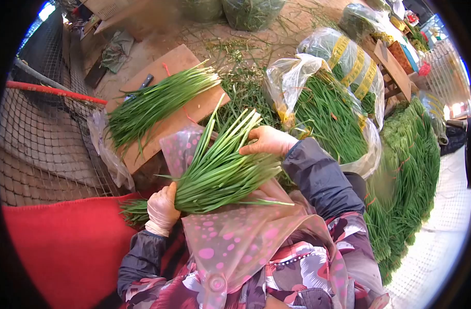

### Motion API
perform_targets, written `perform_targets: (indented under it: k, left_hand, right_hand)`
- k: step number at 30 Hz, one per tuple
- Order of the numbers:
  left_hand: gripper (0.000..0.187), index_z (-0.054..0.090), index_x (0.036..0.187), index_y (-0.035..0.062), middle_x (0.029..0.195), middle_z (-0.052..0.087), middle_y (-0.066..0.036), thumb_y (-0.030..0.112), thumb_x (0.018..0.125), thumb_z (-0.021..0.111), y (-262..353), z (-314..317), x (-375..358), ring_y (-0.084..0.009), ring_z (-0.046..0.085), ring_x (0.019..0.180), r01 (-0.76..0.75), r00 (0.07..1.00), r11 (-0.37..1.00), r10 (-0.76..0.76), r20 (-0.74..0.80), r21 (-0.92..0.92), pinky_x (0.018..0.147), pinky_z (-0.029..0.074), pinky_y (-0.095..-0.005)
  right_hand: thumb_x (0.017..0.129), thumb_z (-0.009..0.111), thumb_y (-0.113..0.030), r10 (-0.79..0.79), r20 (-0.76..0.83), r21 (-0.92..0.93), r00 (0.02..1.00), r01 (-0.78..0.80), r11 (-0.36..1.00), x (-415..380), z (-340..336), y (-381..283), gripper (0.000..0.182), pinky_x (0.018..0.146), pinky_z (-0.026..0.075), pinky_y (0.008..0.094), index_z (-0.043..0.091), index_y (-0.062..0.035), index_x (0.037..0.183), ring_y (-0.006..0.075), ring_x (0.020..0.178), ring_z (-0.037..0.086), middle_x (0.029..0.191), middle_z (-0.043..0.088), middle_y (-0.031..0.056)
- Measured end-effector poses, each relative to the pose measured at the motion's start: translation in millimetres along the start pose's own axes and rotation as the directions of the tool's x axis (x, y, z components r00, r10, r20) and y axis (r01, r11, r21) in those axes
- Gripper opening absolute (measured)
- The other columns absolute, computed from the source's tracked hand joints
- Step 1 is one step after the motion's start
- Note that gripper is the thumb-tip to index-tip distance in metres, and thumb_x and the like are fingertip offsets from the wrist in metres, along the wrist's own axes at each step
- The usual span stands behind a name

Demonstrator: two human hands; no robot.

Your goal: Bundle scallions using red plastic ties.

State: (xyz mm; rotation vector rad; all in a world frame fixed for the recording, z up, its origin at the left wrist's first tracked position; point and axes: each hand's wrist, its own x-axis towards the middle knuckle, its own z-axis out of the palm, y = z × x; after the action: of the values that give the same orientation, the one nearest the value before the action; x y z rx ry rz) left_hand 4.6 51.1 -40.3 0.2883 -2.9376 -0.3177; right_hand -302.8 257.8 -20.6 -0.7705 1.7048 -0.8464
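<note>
Chive bunch [220,172]: held across the lap. Left hand [162,208], gloved, fingers clenched around the root end; right hand [267,141], bare, fingers grasping the upper leaves. Second bunch [158,100] on wooden board [194,110] beyond.

Room ahead of the left hand [162,208] is blocked by a wooden board [194,110] loaded with greens. Beyond the right hand [266,140], passage is closed by an open plastic bag [297,72] of chives.
</note>
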Motion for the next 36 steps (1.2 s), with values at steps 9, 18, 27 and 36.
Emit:
perform_targets:
  k: [9,18,27,36]
  left_hand:
    - [0.055,0.053,0.120,0.0065,0.090,0.066,-0.021,0.024,0.073,0.077,-1.4,-9.5,15.1,-0.0382,0.065,0.086,0.271,0.944,0.912,-0.189,0.271,-0.308,0.071,0.053,-0.0413]
    - [0.055,0.053,0.116,0.0016,0.097,0.068,-0.015,0.012,0.069,0.079,-14.9,3.4,-6.7,-0.0216,0.068,0.089,0.477,0.864,0.752,-0.305,0.401,-0.455,0.078,0.051,-0.0312]
    - [0.053,0.053,0.113,0.0076,0.088,0.066,-0.021,0.020,0.066,0.075,11.2,6.5,-5.0,-0.0404,0.063,0.086,0.452,0.886,0.787,-0.342,0.312,-0.420,0.071,0.051,-0.0450]
    - [0.058,0.052,0.115,0.0080,0.089,0.066,-0.021,0.032,0.069,0.078,20.5,10.7,-3.0,-0.0408,0.064,0.087,0.470,0.880,0.780,-0.380,0.285,-0.413,0.071,0.051,-0.0454]
  right_hand:
    - [0.091,0.064,-0.018,0.025,-0.251,0.548,0.968,0.122,0.828,-1.6,31.1,20.4,0.029,0.083,0.049,0.0296,0.065,0.0017,0.112,0.0137,0.087,0.062,0.097,0.070,0.0072]
    - [0.083,0.066,-0.015,0.078,-0.817,0.536,0.571,0.703,0.468,-81.2,-89.5,78.4,0.017,0.078,0.049,0.0326,0.066,-0.0019,0.093,0.0179,0.071,0.064,0.078,0.069,0.0046]
    - [0.089,0.068,-0.020,-0.232,-0.724,-0.228,0.650,0.092,0.969,-79.6,-12.5,-12.7,0.021,0.066,0.048,0.0265,0.071,-0.0017,0.099,0.0093,0.076,0.062,0.088,0.071,0.0104]
    - [0.069,0.068,-0.063,-0.591,-0.324,-0.838,0.739,0.065,0.541,12.0,49.4,-27.9,0.062,0.113,0.012,0.0567,0.074,-0.0084,0.098,0.0363,0.135,0.035,0.126,0.059,0.0149]
